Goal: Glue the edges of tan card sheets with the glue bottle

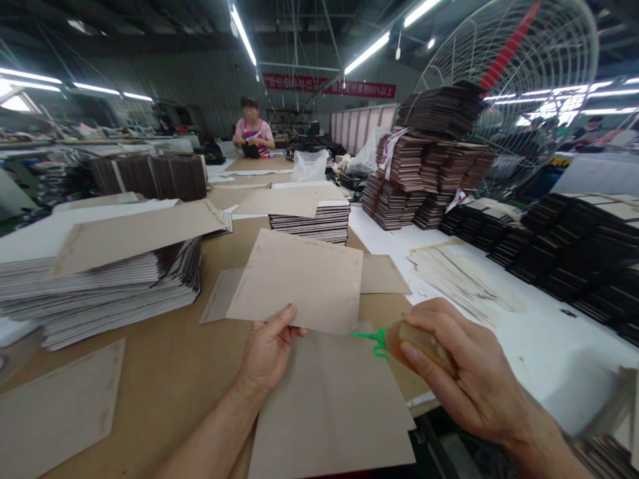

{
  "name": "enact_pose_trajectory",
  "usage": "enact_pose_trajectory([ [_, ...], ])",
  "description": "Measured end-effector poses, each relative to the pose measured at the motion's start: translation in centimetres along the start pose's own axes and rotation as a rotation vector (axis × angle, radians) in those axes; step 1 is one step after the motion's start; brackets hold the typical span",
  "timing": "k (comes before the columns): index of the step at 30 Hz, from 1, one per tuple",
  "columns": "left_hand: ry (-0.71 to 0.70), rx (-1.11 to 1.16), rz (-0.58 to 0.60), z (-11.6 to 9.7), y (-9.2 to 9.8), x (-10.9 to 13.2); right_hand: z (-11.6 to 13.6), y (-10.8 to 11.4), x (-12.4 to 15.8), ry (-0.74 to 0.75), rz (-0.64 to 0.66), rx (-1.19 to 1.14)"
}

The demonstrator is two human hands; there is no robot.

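My left hand (269, 352) pinches the lower edge of a beige cardboard sheet (304, 279), thumb on top, and holds it tilted up over the table. Small shiny glue spots run along the sheet's edges. In my right hand (459, 372) is an amber glue bottle (417, 346), fingers wrapped round it. Its green nozzle (369, 336) points left, close to the sheet's lower right corner. Beneath lies another, larger beige sheet (329, 406) with a faint crease, at the table's front edge. Part of a further sheet (384, 274) shows behind the held one.
Stacked boards (120, 286) stand on the left, and a smaller stack (309, 223) is straight ahead. Brown bundles (419, 166) and black piles (564, 239) line the right, with a large fan (524, 86) behind. Another person (253, 133) works at the far end.
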State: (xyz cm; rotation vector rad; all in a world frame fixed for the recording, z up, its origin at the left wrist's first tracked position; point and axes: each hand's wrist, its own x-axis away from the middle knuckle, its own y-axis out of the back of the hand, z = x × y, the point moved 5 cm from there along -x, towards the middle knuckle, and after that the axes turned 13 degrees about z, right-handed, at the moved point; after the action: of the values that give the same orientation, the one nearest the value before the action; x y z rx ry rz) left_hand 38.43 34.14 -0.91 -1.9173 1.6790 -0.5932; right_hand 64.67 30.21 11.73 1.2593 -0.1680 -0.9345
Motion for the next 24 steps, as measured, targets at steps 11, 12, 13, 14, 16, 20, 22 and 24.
enact_pose_trajectory([
  [11,0.038,-0.002,0.050,0.3,-0.1,0.3,-2.1,2.9,-2.2,-0.020,-0.283,0.154],
  [12,0.038,-0.002,0.051,0.3,-0.1,0.3,-2.3,3.2,-2.4,-0.018,-0.310,0.163],
  [13,0.039,-0.001,0.053,0.3,-0.1,0.3,-2.4,3.5,-2.6,-0.017,-0.327,0.167],
  [14,0.037,-0.001,0.053,0.3,-0.1,0.3,-2.5,3.6,-2.7,-0.016,-0.334,0.168],
  [16,0.035,0.002,0.049,0.3,0.0,0.2,-2.3,3.5,-2.6,-0.017,-0.316,0.160],
  [20,0.037,0.003,0.048,0.4,0.0,0.2,-1.8,2.9,-2.1,-0.011,-0.226,0.122],
  [22,0.044,0.003,0.052,0.5,0.0,0.2,-1.8,3.0,-2.0,-0.001,-0.244,0.123],
  [24,0.046,0.003,0.054,0.6,0.0,0.3,-2.1,3.5,-2.1,0.002,-0.304,0.148],
])
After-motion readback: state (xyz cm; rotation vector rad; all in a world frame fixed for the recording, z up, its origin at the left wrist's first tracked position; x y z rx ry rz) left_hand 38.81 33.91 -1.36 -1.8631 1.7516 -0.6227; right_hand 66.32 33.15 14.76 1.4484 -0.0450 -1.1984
